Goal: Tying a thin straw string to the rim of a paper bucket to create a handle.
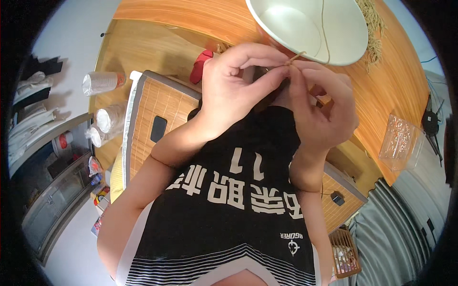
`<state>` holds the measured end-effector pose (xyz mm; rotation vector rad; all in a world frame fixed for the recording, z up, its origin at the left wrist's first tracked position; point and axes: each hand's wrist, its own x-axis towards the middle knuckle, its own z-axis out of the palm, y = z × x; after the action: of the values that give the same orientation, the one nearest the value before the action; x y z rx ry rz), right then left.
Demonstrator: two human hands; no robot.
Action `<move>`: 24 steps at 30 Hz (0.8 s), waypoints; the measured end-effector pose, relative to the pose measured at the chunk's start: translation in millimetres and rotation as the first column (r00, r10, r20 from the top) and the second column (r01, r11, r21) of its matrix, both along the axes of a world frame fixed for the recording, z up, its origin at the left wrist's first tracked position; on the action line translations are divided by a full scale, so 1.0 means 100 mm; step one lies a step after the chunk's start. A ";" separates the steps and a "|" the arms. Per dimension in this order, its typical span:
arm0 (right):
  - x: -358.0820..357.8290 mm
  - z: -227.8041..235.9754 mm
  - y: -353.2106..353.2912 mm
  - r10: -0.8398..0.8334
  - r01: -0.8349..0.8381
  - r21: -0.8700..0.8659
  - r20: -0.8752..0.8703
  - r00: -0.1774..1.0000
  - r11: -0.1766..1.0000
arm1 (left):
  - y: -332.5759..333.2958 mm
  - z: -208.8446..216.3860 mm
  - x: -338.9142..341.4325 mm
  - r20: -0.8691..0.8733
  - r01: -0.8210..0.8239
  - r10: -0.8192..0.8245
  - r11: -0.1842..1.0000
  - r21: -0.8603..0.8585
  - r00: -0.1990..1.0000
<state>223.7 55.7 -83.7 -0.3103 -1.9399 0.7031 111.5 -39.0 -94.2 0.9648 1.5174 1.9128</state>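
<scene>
In front of my chest, both hands meet at a thin tan cord (298,56). My left hand (229,83) is closed, its thumb and forefinger pinching the cord where it forms a small knot or loop. From the other side, my right hand (327,107) pinches the same spot, its thumb and forefinger touching the left fingertips. Beyond the fingers stands a large white basin (286,24), and a strand of cord runs across its inside. A bundle of similar tan cord (374,35) lies against the basin's right side. Fingers partly hide the pinched part.
The basin stands on a wooden table (396,86). A clear plastic box (402,143) sits at its right edge. Left are plastic-wrapped stacks of cups (104,83) and a phone-like black slab (158,128) on a bamboo mat (149,102). A red object (201,66) lies behind my left hand.
</scene>
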 end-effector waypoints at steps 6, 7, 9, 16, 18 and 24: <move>0.08 -0.04 -0.07 -0.107 0.102 -0.116 -0.037 0.994 0.988 | 0.00 0.02 0.00 0.185 0.050 -0.057 0.998 0.040 0.981; 0.11 -0.05 -0.08 -0.137 0.141 -0.122 0.037 0.990 0.983 | 0.00 0.05 -0.01 0.206 0.065 -0.065 0.998 0.009 0.976; 0.13 -0.08 -0.12 -0.159 0.172 -0.252 0.071 0.985 0.952 | -0.01 0.04 -0.02 0.230 0.080 -0.074 0.997 -0.019 0.970; 0.04 0.01 -0.19 -0.176 0.211 -0.357 0.128 0.976 0.910 | 0.00 0.10 0.01 0.293 0.109 -0.091 0.993 -0.047 0.952; 0.03 0.02 -0.20 -0.160 0.195 -0.354 0.126 0.979 0.914 | -0.02 0.08 0.01 0.289 0.101 -0.077 0.992 -0.070 0.954; 0.03 0.03 -0.18 -0.155 0.187 -0.298 0.128 0.980 0.936 | -0.02 0.04 0.00 0.232 0.086 -0.073 0.995 -0.045 0.970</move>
<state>226.6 38.1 -81.1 -0.7134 -1.8679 0.8891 111.6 -41.1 -90.4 0.7394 1.3679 1.8457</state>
